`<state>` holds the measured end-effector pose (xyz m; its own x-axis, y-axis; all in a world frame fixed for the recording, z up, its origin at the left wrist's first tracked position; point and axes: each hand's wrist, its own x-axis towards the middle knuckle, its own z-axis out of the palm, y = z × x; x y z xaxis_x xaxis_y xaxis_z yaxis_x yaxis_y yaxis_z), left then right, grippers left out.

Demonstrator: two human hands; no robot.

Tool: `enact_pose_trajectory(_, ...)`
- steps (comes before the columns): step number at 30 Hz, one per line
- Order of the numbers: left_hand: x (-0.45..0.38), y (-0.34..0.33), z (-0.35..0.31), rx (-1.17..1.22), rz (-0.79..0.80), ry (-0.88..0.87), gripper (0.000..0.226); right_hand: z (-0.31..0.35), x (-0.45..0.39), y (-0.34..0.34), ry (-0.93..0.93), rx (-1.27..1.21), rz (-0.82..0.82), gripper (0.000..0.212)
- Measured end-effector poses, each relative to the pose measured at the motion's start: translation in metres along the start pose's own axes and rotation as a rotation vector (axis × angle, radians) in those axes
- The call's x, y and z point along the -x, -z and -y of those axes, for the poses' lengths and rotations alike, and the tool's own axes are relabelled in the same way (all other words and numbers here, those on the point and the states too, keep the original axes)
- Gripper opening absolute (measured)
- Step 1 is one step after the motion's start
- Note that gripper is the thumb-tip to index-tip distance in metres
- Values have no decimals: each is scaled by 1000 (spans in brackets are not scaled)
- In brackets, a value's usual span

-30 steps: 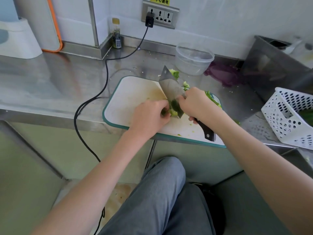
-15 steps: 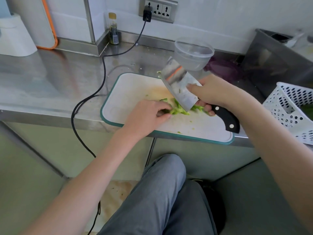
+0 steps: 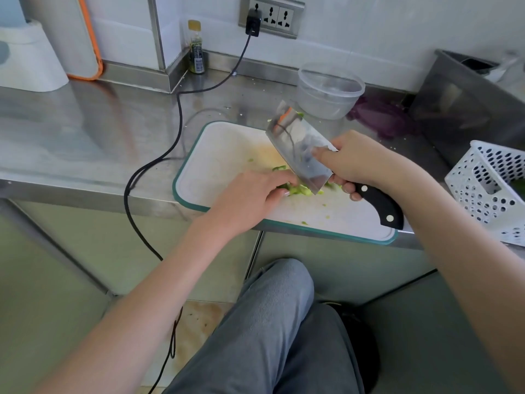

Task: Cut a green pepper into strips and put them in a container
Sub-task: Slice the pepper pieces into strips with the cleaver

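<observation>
Head view: the right hand (image 3: pixel 360 163) grips the cleaver (image 3: pixel 301 149), its blade tilted over the green pepper strips (image 3: pixel 298 189). The left hand (image 3: pixel 255 194) curls over these strips near the cutting board's (image 3: pixel 224 155) front edge. A clear container (image 3: pixel 329 91) sits behind the board.

It was a kitchen, plain and commercial in look. A stainless steel table (image 3: pixel 85 132) ran under a white tiled wall (image 3: pixel 383 32) with a steel socket strip (image 3: pixel 271 17). A cutting board (image 3: pixel 227 155), a cleaver (image 3: pixel 298 149), a clear bowl (image 3: pixel 329 91), a sauce bottle (image 3: pixel 196 48) and a white basket (image 3: pixel 488 189) sat there.
</observation>
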<state>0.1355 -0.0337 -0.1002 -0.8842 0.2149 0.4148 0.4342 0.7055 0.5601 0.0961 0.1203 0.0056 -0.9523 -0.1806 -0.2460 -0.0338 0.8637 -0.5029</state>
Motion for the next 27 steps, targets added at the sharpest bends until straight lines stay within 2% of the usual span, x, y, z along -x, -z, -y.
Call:
enact_pose_trajectory(15, 7, -4, 4, -90, 25, -62, 32, -6, -2, -12, 12, 18, 10, 31)
enact_pose_trajectory(22, 8, -5, 4, -71, -6, -115, 35, -3, -1, -23, -75, -54, -41, 33)
enact_pose_trajectory(27, 8, -6, 5, -89, -29, -168, 34, -2, 2, -29, -109, -72, -59, 26)
